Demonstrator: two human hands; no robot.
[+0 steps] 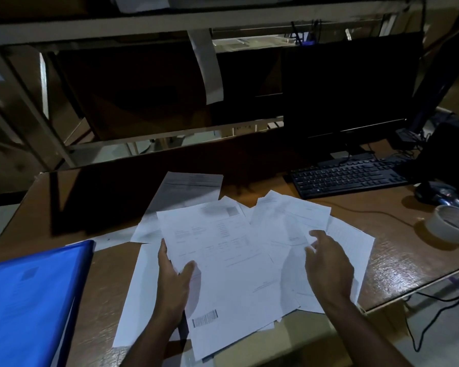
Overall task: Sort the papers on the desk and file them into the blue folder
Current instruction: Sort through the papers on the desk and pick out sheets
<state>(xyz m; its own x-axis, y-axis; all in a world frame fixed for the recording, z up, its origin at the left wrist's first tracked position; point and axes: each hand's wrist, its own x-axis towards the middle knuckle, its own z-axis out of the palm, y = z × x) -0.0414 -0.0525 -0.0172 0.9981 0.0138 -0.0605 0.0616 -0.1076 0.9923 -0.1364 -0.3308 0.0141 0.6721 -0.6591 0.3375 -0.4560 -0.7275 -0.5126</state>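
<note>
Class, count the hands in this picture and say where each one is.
2. The left hand grips the left edge of the top sheet; the right hand hovers open over the papers to the right.

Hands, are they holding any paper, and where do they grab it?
The left hand pinches the top sheet at its left edge. The right hand holds nothing.

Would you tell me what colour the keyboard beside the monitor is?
The keyboard is black, seen best in the head view.
</note>
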